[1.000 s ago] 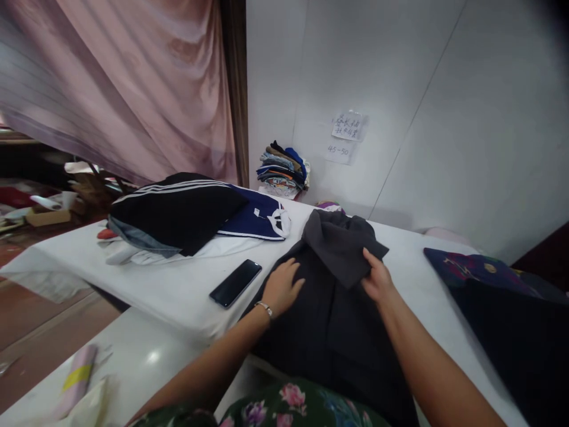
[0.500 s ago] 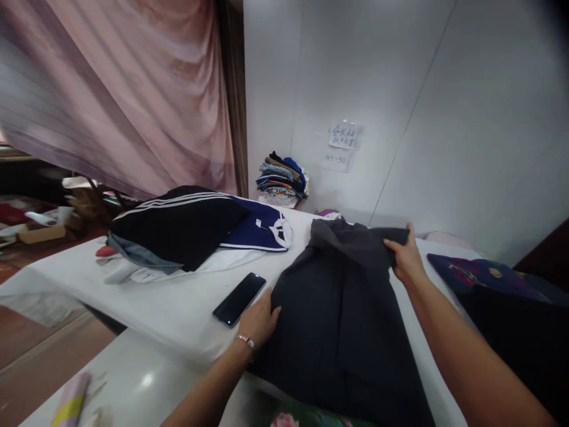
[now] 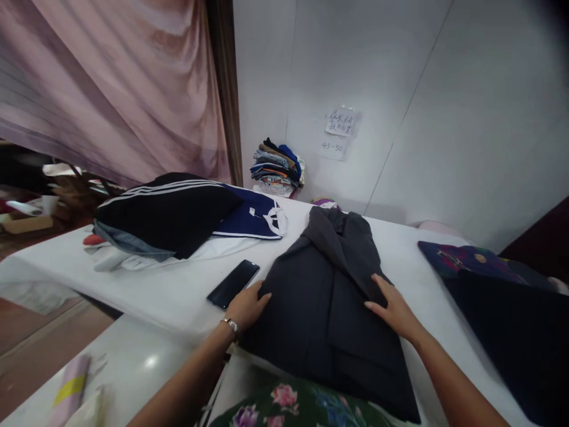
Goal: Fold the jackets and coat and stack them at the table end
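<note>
A dark grey long-sleeved garment [image 3: 306, 296] lies spread on the white-covered table [image 3: 178, 290], its collar end toward the wall. One sleeve [image 3: 329, 243] is folded over its upper part. My left hand [image 3: 247, 303] rests at the garment's left edge, fingers apart, beside a black phone [image 3: 233, 283]. On the right edge lies my right hand [image 3: 392, 303], its fingers spread over the folded-in cloth near the sleeve. The garment's lower hem hangs at the table's near edge.
Black striped clothing [image 3: 164, 207] and a navy shirt [image 3: 251, 216] lie at the left. Folded clothes [image 3: 276, 166] are stacked by the wall. Dark garments [image 3: 498, 314] lie at the right. A pink roll with a yellow band [image 3: 71, 388] is at lower left.
My right hand has brought the right sleeve inward across the garment, let go of its end, and moved down to the right edge. My left hand stays at the left edge.
</note>
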The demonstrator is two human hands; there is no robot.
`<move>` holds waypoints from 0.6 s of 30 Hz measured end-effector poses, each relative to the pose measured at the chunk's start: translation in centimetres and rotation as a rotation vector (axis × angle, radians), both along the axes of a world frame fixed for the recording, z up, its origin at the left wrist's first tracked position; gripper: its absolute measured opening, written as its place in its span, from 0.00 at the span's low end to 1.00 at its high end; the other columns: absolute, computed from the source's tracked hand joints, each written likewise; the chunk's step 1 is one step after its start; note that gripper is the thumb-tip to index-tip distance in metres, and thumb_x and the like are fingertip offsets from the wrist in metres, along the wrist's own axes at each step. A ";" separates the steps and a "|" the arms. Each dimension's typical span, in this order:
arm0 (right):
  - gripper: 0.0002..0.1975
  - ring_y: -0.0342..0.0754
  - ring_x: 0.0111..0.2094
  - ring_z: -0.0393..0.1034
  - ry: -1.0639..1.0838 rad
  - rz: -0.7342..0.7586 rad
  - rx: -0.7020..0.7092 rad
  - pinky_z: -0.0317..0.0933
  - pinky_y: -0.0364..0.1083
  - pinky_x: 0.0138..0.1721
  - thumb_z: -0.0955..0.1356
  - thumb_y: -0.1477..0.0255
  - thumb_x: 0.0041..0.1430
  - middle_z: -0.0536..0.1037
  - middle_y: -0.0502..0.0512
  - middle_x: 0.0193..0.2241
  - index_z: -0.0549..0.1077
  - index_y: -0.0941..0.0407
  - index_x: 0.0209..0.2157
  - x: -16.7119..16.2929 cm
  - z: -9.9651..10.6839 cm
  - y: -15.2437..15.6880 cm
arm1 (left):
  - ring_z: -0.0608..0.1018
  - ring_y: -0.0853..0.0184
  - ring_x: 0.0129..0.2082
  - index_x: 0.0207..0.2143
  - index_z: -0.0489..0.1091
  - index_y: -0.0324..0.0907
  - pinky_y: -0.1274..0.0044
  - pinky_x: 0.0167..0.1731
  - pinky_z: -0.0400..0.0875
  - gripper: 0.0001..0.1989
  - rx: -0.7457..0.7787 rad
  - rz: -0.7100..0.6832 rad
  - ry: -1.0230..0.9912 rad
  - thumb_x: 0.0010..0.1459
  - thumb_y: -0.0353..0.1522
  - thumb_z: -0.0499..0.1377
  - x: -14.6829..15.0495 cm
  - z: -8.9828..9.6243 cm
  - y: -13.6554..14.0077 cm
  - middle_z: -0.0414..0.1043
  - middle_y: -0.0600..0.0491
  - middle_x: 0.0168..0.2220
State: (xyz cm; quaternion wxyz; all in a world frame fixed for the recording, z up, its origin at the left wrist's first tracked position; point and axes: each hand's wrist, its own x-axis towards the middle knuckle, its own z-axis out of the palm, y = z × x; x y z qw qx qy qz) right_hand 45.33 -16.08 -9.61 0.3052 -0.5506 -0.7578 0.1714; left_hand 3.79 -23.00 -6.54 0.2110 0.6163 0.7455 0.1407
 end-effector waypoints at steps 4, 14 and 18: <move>0.23 0.62 0.59 0.56 0.071 -0.002 -0.091 0.40 0.63 0.61 0.71 0.57 0.44 0.73 0.57 0.51 0.76 0.53 0.42 -0.8 -0.3 0.5 | 0.76 0.57 0.44 0.56 0.62 0.36 0.72 0.43 0.66 0.26 -0.013 0.011 -0.005 0.59 0.40 0.50 -0.2 -0.1 -0.1 0.75 0.43 0.43; 0.11 0.47 0.28 0.72 1.036 -0.057 -0.303 0.68 0.46 0.34 0.73 0.68 0.47 0.78 0.53 0.26 0.75 0.58 0.33 -3.6 13.0 6.6 | 0.77 0.60 0.39 0.53 0.66 0.36 0.73 0.41 0.67 0.25 0.003 -0.003 -0.132 0.55 0.39 0.53 -0.6 0.5 0.5 0.76 0.47 0.37; 0.03 0.42 0.22 0.68 1.277 -0.046 -0.291 0.67 0.41 0.26 0.69 0.72 0.53 0.75 0.49 0.22 0.71 0.57 0.29 -5.4 18.2 11.5 | 0.77 0.61 0.40 0.51 0.67 0.39 0.73 0.42 0.69 0.24 0.008 -0.063 -0.331 0.52 0.36 0.55 -0.2 1.5 0.4 0.77 0.50 0.40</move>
